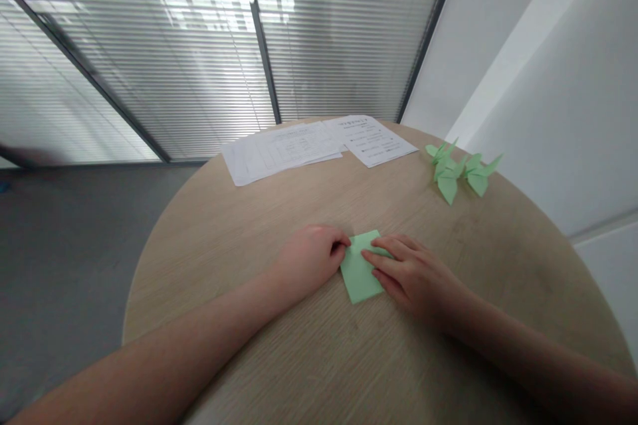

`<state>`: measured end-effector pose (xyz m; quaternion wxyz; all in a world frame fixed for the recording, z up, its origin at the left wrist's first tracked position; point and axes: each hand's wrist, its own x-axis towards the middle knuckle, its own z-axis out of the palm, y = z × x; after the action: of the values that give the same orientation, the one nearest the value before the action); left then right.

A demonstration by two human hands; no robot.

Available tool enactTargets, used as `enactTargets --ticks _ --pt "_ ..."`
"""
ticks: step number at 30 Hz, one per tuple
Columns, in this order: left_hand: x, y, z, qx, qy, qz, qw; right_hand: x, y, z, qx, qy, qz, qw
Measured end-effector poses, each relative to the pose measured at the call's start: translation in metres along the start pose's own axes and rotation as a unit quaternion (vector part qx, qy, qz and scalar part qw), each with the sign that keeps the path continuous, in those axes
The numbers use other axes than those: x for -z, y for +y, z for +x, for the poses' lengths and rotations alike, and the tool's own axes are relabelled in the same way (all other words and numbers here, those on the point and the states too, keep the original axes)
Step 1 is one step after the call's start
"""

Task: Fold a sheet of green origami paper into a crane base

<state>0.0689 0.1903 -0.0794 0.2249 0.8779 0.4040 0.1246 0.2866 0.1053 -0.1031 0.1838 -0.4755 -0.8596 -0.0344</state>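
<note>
A small sheet of light green paper (359, 275) lies flat on the wooden table, roughly square in outline. At its upper left edge my left hand (312, 259) is closed, thumb and forefinger pinched at the paper's rim, the other fingers curled. My right hand (416, 275) rests from the right with its fingers stretched out and slightly apart over the sheet, covering its right side. How many layers the paper has, I cannot tell.
Several folded green paper cranes (448, 176) stand close together at the table's far right. White printed sheets (284, 149) overlap near the far edge of the round table (199, 239). Beyond it are blinds (343, 53) and a white wall (558, 99).
</note>
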Motion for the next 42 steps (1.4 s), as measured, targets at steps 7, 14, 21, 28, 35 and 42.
enactTargets --ticks 7,14,21,28,35,42 --pt "0.000 0.001 -0.002 0.000 -0.009 0.022 1.000 0.006 -0.001 -0.002 -0.063 0.003 -0.060 0.996" --pt "0.000 0.004 -0.004 -0.008 -0.018 0.054 0.998 0.006 0.003 -0.006 -0.097 -0.003 -0.073 0.993" --pt "-0.002 0.005 -0.005 -0.016 -0.015 0.078 0.997 0.000 0.001 -0.006 -0.098 -0.028 -0.123 0.987" --pt "-0.001 0.006 -0.006 -0.023 -0.011 0.095 0.995 -0.004 0.004 -0.004 -0.085 -0.068 -0.124 0.986" --pt "-0.002 0.006 -0.005 -0.031 -0.009 0.097 0.995 0.000 0.006 -0.002 -0.080 -0.062 -0.116 0.988" --pt "-0.001 0.007 -0.005 -0.025 -0.012 0.108 0.994 0.000 0.008 0.000 -0.114 -0.026 -0.129 0.985"
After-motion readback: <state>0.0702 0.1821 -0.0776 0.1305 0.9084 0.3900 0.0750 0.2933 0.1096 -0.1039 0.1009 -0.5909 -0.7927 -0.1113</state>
